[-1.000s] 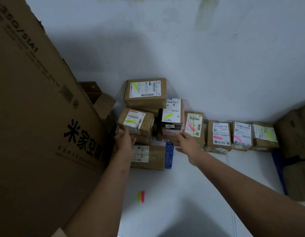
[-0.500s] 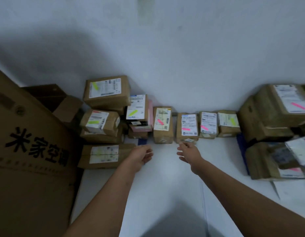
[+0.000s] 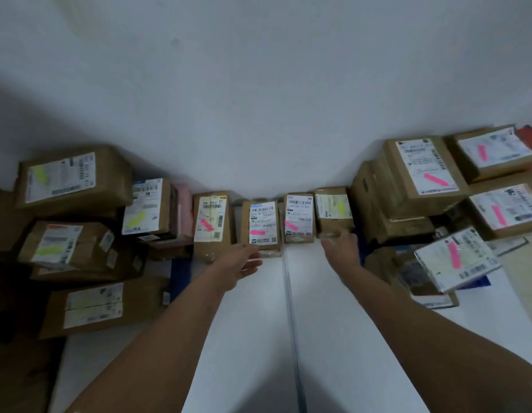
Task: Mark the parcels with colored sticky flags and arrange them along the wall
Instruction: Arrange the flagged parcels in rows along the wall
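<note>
Several brown parcels stand in a row against the white wall. Three carry pink flags (image 3: 211, 217) (image 3: 261, 226) (image 3: 299, 218), and one at the right end has a yellow flag (image 3: 333, 211). My left hand (image 3: 239, 263) reaches forward with relaxed fingers and holds nothing, just in front of the second pink-flagged parcel. My right hand (image 3: 342, 245) stretches to the yellow-flagged parcel, and its fingertips touch the lower front edge. The picture is blurred there.
A stack of yellow-flagged parcels (image 3: 71, 177) fills the left side. A pile of pink-flagged parcels (image 3: 422, 171) sits on the right, with a flat white packet (image 3: 455, 257) leaning on it. The white floor (image 3: 259, 338) lies under my arms.
The view has swung right and closer to the row. My left hand left the left stack and came to the middle. My right hand moved right to the yellow-flagged parcel.
</note>
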Tool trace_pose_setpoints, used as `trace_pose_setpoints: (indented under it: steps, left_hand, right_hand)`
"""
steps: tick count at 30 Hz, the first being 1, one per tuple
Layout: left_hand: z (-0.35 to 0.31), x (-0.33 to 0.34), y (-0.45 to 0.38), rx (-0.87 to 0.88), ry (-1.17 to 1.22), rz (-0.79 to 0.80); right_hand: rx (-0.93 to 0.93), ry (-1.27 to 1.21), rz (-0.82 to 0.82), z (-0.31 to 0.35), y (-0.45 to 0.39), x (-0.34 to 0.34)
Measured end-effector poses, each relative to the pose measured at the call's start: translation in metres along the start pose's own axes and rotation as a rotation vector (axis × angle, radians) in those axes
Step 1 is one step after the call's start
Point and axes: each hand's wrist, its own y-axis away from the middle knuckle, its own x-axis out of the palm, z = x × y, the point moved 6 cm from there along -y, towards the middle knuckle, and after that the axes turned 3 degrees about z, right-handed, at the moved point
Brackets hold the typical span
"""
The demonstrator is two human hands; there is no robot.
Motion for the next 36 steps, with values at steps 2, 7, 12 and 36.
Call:
trace_pose_setpoints:
  steps: [2,7,12,36]
  left_hand:
    - [-0.010,0.005,-0.011,-0.001,-0.022,-0.004]
    - [-0.032,0.011,-0.035,-0.002,-0.015,-0.008]
    - [-0.040,0.015,-0.050,-0.021,-0.015,0.012]
    - [-0.007,0.055,-0.026,-0.022,0.002,0.075]
  right_hand:
    - [-0.014,0.093,-0.033,0.005,-0.021,-0.006]
    - [-0.018,0.203,-0.054,0.013,-0.064,-0.008]
    - [0.096,0.168,-0.030,0.005,-0.087,0.003]
    - [0.006,0.090,-0.165,-0.018,-0.009,0.006]
